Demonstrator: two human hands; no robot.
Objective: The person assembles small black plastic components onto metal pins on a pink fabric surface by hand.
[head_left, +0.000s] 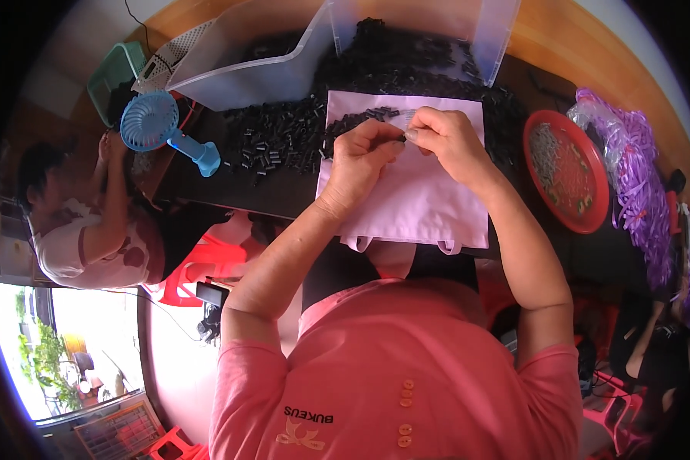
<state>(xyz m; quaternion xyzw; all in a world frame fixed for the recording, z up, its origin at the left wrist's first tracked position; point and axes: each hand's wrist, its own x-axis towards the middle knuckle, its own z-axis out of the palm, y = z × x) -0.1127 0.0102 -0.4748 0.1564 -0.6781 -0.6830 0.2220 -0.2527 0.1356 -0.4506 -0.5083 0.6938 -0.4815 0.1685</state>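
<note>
Over a pale pink tote bag (414,211) spread on the dark table, my two hands meet at the fingertips. My left hand (358,159) is closed in a pinch on a small black piece (401,139), most of it hidden by the fingers. Close against it, my right hand (451,146) pinches with thumb and forefinger; whatever lies between them is too small to name. Small black tube-like pieces (372,116) lie along the bag's far edge, just beyond my hands. A larger heap of such pieces (280,136) spreads to the left.
Clear plastic bins (245,80) stand behind the heap. A blue handheld fan (152,123) and a green basket (119,73) are at left, beside a seated person (92,230). At right are a red tray (602,203) of small metallic bits, purple ribbons (640,176) and another person.
</note>
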